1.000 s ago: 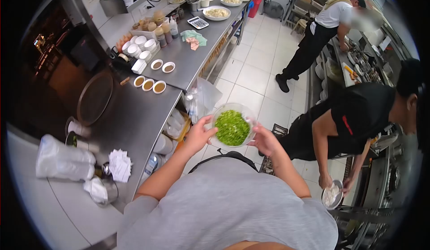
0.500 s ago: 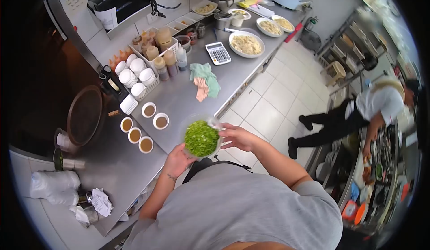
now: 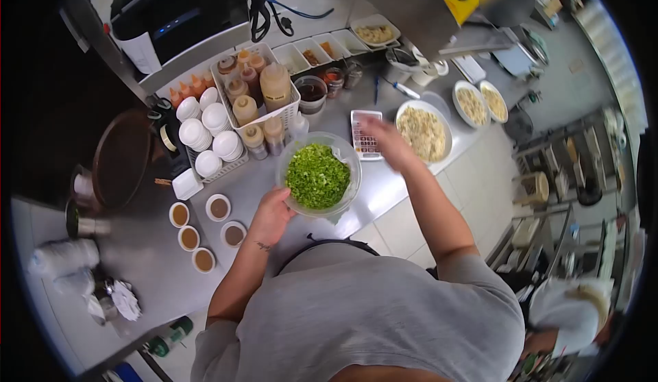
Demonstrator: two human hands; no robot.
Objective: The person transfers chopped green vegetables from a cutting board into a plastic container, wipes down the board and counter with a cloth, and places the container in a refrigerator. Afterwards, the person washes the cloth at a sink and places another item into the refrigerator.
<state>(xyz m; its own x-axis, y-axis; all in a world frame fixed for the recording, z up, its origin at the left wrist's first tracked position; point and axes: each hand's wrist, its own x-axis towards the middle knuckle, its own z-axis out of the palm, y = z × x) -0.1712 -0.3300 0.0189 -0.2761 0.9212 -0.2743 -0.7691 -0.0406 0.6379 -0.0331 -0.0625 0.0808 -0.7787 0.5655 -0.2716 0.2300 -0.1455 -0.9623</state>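
The left hand [image 3: 272, 215] has its grip closed on the near-left rim of a clear plastic bowl [image 3: 354, 157]. The bowl, containing chopped greens [image 3: 317, 175], is held over the front part of the stainless-steel desk [image 3: 154, 259]. The right hand [image 3: 389, 141] is apart from the bowl, its grip open and blurred; it overlaps the calculator [image 3: 366, 150] in view, contact undetermined. A white dish [image 3: 449, 139] of pale food stands just beyond it. Five small sauce cups [image 3: 233, 246] stand left of the bowl.

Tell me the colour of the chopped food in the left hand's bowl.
The chopped food is bright green, clearest in the head view.
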